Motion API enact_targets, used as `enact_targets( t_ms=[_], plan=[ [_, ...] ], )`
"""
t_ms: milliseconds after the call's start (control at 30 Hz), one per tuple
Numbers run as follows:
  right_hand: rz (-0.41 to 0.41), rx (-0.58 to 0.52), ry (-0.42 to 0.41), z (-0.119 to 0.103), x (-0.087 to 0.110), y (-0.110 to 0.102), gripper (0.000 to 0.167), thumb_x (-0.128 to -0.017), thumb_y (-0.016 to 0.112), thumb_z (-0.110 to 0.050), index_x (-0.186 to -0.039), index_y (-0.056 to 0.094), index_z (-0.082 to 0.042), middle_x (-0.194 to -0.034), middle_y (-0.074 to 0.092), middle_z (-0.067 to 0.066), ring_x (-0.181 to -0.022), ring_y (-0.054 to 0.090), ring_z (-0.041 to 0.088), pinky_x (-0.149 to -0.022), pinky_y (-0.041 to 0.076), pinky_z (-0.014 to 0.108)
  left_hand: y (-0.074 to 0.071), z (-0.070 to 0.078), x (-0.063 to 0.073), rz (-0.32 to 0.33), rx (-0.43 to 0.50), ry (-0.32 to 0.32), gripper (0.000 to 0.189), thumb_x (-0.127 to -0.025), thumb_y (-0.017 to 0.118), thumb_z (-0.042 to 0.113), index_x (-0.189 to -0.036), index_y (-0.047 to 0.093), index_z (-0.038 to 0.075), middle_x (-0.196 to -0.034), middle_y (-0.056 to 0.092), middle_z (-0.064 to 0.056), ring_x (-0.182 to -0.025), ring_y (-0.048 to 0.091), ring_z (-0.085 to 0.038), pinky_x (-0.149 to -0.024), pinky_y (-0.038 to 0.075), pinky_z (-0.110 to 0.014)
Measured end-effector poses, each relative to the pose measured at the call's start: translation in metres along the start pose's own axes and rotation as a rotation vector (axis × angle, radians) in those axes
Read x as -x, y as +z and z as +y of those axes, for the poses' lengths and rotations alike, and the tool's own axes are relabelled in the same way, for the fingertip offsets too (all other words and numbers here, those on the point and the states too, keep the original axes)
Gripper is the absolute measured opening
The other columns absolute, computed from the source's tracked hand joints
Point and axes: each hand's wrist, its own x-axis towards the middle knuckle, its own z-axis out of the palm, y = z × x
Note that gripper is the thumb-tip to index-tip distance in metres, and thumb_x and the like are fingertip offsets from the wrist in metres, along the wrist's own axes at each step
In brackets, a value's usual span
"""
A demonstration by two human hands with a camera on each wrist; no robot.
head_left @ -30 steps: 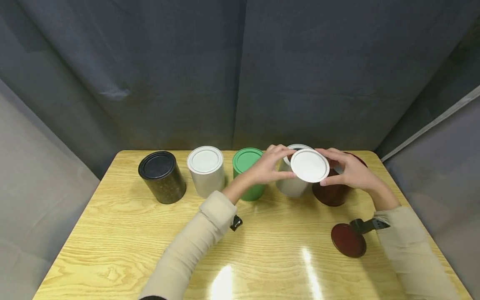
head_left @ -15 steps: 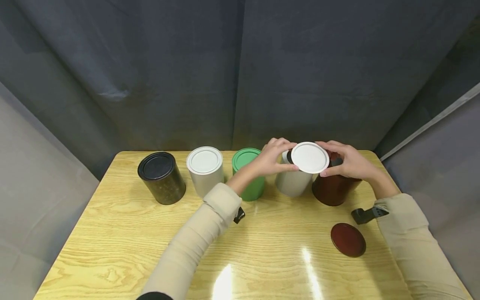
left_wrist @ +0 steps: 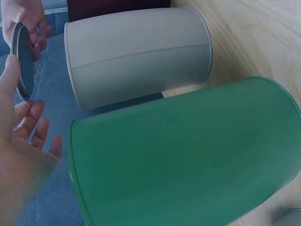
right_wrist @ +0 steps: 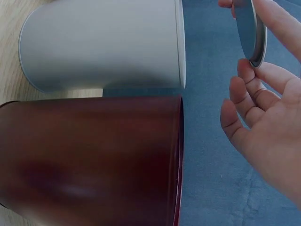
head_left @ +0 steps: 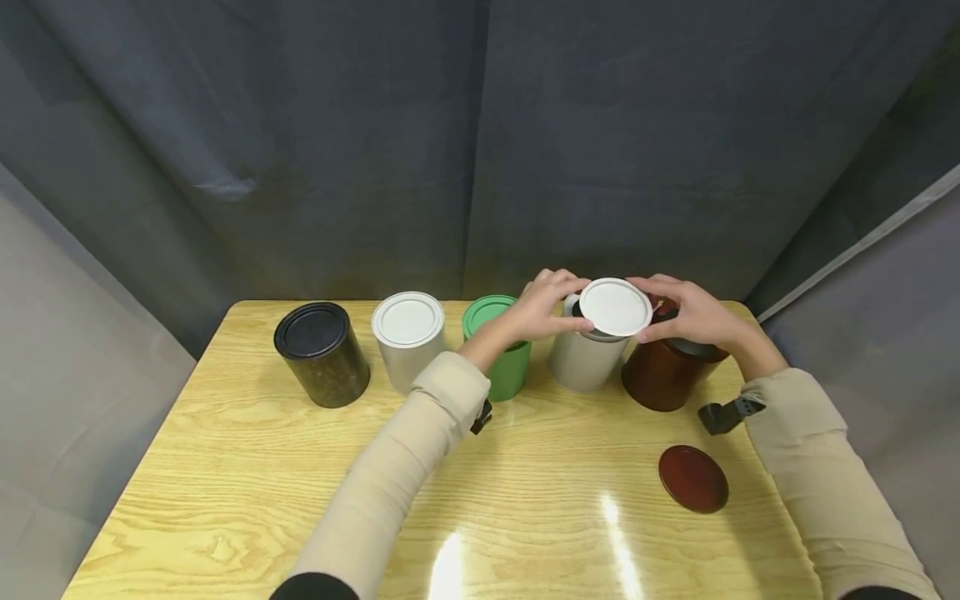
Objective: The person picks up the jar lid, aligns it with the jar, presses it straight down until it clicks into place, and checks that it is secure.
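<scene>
Both hands hold a round white lid [head_left: 616, 307] by opposite edges, between thumb and fingers. My left hand [head_left: 545, 308] pinches its left side, and my right hand [head_left: 692, 315] pinches its right side. Just below the lid stands a pale grey can [head_left: 585, 364], its top partly covered from the head camera. In the left wrist view a gap shows between the lid [left_wrist: 23, 61] and the can's rim. A dark red can [head_left: 660, 375] without a lid stands under my right hand. Its dark red lid [head_left: 693, 478] lies flat on the table nearer me.
A green can [head_left: 507, 371] with its lid on stands beneath my left wrist. Further left are a lidded pale can [head_left: 412, 354] and a lidded black can [head_left: 324, 354]. The wooden table [head_left: 225, 500] reaches back to a dark curtain [head_left: 360, 150].
Both hands have moved the white lid slightly away from me and a little left, keeping their grip. The cans and the dark red lid have stayed in place.
</scene>
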Motion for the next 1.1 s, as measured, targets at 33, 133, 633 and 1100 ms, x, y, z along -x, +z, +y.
enact_targets(
  t_ms=[33,133,633,1100],
  plan=[
    [-0.005,-0.001,0.012,0.001,-0.001,0.000,0.074,-0.069,0.079,-0.011,-0.132,0.043,0.003,-0.100,0.052,0.008,-0.084,0.047,0.015,-0.072,0.045,0.026,0.000,-0.001,-0.001,-0.001,-0.003,0.001,0.060,-0.082,0.066,0.038,-0.133,0.047,0.012,-0.125,0.049,-0.003,-0.110,0.038,-0.017,-0.086,0.031,-0.030],
    [-0.022,0.010,0.034,0.004,-0.004,-0.001,0.074,-0.070,0.079,-0.014,-0.133,0.043,0.002,-0.102,0.052,0.008,-0.085,0.047,0.017,-0.071,0.046,0.028,0.001,-0.003,-0.004,-0.013,-0.010,-0.005,0.060,-0.082,0.066,0.038,-0.134,0.046,0.013,-0.125,0.049,-0.002,-0.110,0.038,-0.017,-0.086,0.031,-0.031],
    [-0.084,0.013,0.120,0.018,-0.018,0.002,0.076,-0.071,0.079,-0.023,-0.135,0.043,-0.002,-0.108,0.051,0.012,-0.092,0.046,0.023,-0.072,0.043,0.034,-0.001,-0.014,-0.015,-0.143,-0.056,-0.089,0.061,-0.087,0.058,0.042,-0.138,0.040,0.017,-0.132,0.043,0.000,-0.114,0.033,-0.016,-0.087,0.029,-0.032],
    [-0.103,0.027,0.153,0.019,-0.019,0.004,0.076,-0.072,0.077,-0.024,-0.134,0.042,0.001,-0.110,0.052,0.015,-0.094,0.044,0.025,-0.074,0.040,0.038,0.003,-0.014,-0.020,-0.180,-0.029,-0.154,0.060,-0.088,0.057,0.042,-0.139,0.039,0.017,-0.135,0.040,-0.001,-0.118,0.031,-0.017,-0.094,0.028,-0.036]
  ],
)
